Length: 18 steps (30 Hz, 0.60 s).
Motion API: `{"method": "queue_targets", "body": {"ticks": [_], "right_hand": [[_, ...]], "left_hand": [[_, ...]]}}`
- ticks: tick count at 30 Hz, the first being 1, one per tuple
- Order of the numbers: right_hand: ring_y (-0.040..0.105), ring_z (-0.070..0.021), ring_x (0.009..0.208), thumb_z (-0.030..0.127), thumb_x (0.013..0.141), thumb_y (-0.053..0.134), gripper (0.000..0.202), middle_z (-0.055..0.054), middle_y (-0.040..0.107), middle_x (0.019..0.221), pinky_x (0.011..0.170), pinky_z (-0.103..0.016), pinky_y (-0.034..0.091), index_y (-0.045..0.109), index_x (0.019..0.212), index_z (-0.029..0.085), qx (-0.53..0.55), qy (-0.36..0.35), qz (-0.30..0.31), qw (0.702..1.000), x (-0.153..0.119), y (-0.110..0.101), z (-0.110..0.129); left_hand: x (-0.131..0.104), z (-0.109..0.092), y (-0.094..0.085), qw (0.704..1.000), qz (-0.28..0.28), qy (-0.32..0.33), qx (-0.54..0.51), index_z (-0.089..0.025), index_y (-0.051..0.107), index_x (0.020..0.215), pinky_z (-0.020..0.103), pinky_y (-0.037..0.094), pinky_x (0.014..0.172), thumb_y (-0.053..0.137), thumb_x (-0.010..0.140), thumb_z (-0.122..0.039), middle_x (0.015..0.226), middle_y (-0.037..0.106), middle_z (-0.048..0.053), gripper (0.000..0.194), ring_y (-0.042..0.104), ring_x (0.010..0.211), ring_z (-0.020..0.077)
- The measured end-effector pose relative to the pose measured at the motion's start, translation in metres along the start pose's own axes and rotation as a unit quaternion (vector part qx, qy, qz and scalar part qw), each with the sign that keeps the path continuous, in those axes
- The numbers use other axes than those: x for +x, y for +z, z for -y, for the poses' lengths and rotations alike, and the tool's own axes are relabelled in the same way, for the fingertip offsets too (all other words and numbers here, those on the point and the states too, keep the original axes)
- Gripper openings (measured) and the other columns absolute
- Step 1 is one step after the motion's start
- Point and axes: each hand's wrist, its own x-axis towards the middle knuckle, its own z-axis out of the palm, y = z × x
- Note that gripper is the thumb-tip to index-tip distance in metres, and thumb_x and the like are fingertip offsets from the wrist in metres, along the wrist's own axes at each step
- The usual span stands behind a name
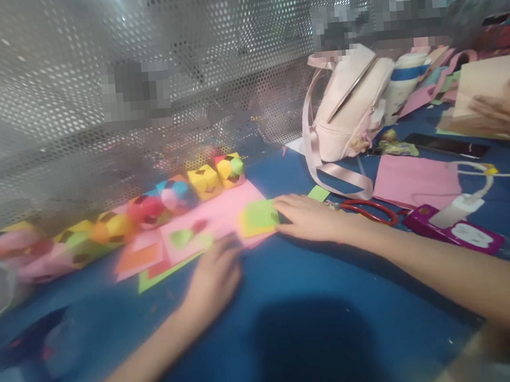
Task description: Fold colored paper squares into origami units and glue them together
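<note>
Here, the squarish green-and-yellow paper stack (259, 218), with no clear long axis, lies at nine o'clock from your right hand (303, 218), the nearer one, its fingers touching the edge, though I can't tell if they pinch. Your left hand (215, 272), too blurred to judge open or closed, has it at about one-thirty. The white label (476, 236) on your purple block (444, 233) is unreadable.

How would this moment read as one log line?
left hand: blurred, near pink paper | right hand: touching green and yellow papers | beyond: row of paper balls
</note>
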Motion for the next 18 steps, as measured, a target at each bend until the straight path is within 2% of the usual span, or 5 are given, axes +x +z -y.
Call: {"method": "queue_targets", "body": {"ticks": [3, 7, 10, 13, 18], "right_hand": [[0.048, -0.0329, 0.112, 0.042, 0.080, 0.052, 0.048, -0.014, 0.047, 0.131, 0.088, -0.044, 0.041, 0.048, 0.120, 0.016, 0.014, 0.007, 0.058, 0.998, 0.027, 0.002, 0.001], [0.052, -0.0341, 0.108, 0.044, 0.080, 0.049, 0.045, -0.017, 0.052, 0.124, 0.084, -0.044, 0.042, 0.054, 0.112, 0.014, 0.019, 0.000, 0.081, 0.997, 0.049, 0.004, 0.004], [0.055, -0.0309, 0.105, 0.041, 0.080, 0.050, 0.039, -0.015, 0.055, 0.121, 0.082, -0.040, 0.044, 0.055, 0.110, 0.016, 0.024, -0.026, 0.105, 0.994, 0.044, 0.003, 0.014], [0.053, -0.0292, 0.108, 0.037, 0.078, 0.054, 0.038, -0.013, 0.055, 0.121, 0.084, -0.038, 0.043, 0.056, 0.111, 0.019, 0.029, -0.054, 0.127, 0.990, 0.029, 0.002, 0.024], [0.056, -0.0281, 0.103, 0.030, 0.078, 0.055, 0.028, -0.012, 0.059, 0.113, 0.082, -0.038, 0.043, 0.060, 0.103, 0.017, 0.043, -0.093, 0.098, 0.990, 0.025, 0.001, 0.030]], "left_hand": [[-0.007, 0.020, -0.003, 0.998, -0.036, -0.043, 0.040, -0.018, 0.057, 0.102, 0.042, 0.049, 0.088, 0.045, 0.084, -0.017, 0.110, 0.059, 0.013, 0.021, 0.056, 0.106, 0.0258], [-0.007, 0.041, -0.003, 0.988, -0.061, -0.116, 0.076, -0.016, 0.054, 0.096, 0.043, 0.050, 0.083, 0.051, 0.083, -0.026, 0.098, 0.060, 0.012, 0.017, 0.058, 0.098, 0.0264], [-0.004, 0.051, -0.003, 0.987, -0.036, -0.131, 0.088, -0.017, 0.054, 0.091, 0.041, 0.050, 0.079, 0.052, 0.082, -0.029, 0.094, 0.060, 0.011, 0.015, 0.058, 0.093, 0.0258], [-0.003, 0.055, 0.000, 0.989, -0.006, -0.124, 0.077, -0.018, 0.056, 0.083, 0.039, 0.051, 0.076, 0.050, 0.082, -0.024, 0.090, 0.061, 0.009, 0.009, 0.058, 0.089, 0.0239], [-0.003, 0.053, -0.001, 0.992, 0.007, -0.113, 0.050, -0.018, 0.057, 0.081, 0.037, 0.049, 0.079, 0.048, 0.082, -0.022, 0.093, 0.061, 0.010, 0.011, 0.057, 0.092, 0.0230]]}}
